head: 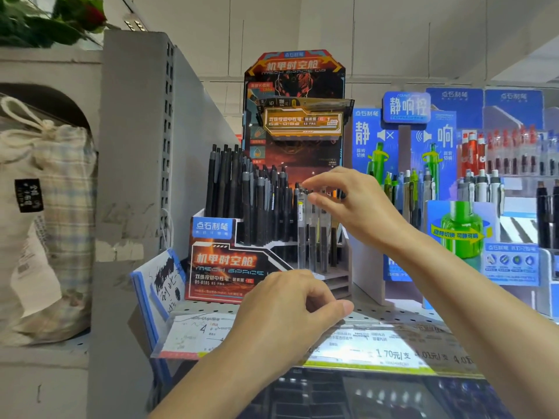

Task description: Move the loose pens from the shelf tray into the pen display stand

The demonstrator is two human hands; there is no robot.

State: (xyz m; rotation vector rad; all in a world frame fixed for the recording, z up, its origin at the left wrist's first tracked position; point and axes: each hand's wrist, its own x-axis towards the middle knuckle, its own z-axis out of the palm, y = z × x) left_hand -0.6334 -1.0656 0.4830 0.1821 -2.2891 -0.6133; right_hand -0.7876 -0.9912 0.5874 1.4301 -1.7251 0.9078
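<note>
Left of your fingers you have a checked drawstring bag [48, 213]; right of them, a blue pen display [447, 189]; below, price labels [384, 353].

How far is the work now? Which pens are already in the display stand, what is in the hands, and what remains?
Done: many black pens stand in the display stand, and a few clear pens in its front slots. In hand: the right hand is at the clear pens' tops, seemingly seating one. The left hand is curled, holding nothing visible. Left: unclear, since the shelf tray is not in view.
</note>
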